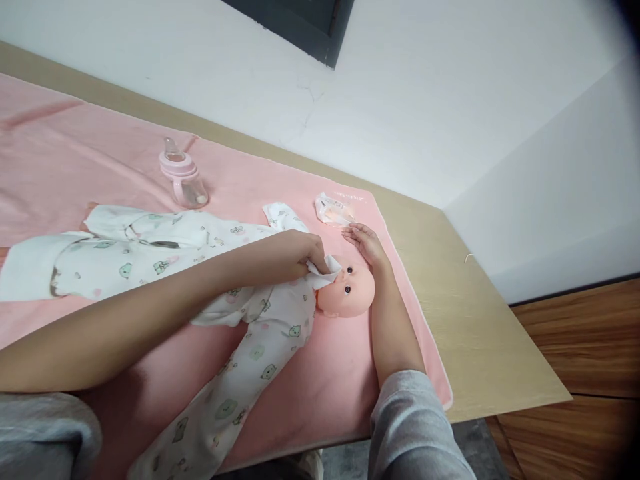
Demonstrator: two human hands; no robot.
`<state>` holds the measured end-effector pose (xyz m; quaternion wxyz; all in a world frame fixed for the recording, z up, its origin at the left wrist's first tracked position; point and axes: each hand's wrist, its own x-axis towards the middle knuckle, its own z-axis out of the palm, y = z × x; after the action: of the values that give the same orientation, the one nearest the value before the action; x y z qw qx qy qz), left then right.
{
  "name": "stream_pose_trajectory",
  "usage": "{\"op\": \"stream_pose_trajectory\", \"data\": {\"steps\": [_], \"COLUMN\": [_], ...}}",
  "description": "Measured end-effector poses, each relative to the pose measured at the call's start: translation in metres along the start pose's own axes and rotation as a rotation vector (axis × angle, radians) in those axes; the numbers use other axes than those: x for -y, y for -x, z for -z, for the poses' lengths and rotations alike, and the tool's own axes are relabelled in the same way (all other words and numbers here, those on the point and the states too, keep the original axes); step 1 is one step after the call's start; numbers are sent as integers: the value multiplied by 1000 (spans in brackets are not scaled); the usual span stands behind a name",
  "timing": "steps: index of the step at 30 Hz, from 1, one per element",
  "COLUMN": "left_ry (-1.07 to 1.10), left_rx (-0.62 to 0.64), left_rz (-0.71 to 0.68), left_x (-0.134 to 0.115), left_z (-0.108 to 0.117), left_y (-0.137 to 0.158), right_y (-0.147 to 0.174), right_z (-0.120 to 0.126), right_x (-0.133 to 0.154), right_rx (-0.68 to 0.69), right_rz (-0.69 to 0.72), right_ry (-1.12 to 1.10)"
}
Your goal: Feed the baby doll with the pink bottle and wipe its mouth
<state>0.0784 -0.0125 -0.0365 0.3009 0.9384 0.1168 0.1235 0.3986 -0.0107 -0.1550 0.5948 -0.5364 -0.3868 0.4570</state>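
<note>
A baby doll (360, 285) lies on its back on a pink blanket (345, 373), dressed in a white printed outfit (270, 333). My left hand (295, 257) reaches across the doll's chest, its fingers closed on a white tissue (325, 273). The tissue lies against the doll's face around the mouth and chin, hiding that part. On the far side of the head, my right hand (365, 241) rests on the blanket with its fingers stretched out. Its fingertips are at the edge of a small clear plastic packet (334, 209); whether they touch it I cannot tell.
A pink-topped baby bottle (184, 179) stands on the blanket beyond the doll's legs. The blanket covers much of a wooden table (480, 360), whose right edge shows. A white wall (400, 100) rises behind, and wood-grain panels (585, 340) stand at the right.
</note>
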Motion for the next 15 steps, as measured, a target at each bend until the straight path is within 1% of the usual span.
{"op": "stream_pose_trajectory", "data": {"steps": [3, 9, 15], "left_ry": [-33, -76, -34], "left_rx": [30, 12, -68], "left_rz": [-7, -4, -7], "left_x": [1, 2, 0], "left_z": [1, 0, 2], "left_y": [-1, -3, -5], "right_y": [0, 0, 0], "right_z": [0, -2, -2], "right_x": [0, 1, 1], "right_rx": [-8, -16, -15], "right_rz": [-9, -9, -5], "right_ry": [6, -5, 9]}}
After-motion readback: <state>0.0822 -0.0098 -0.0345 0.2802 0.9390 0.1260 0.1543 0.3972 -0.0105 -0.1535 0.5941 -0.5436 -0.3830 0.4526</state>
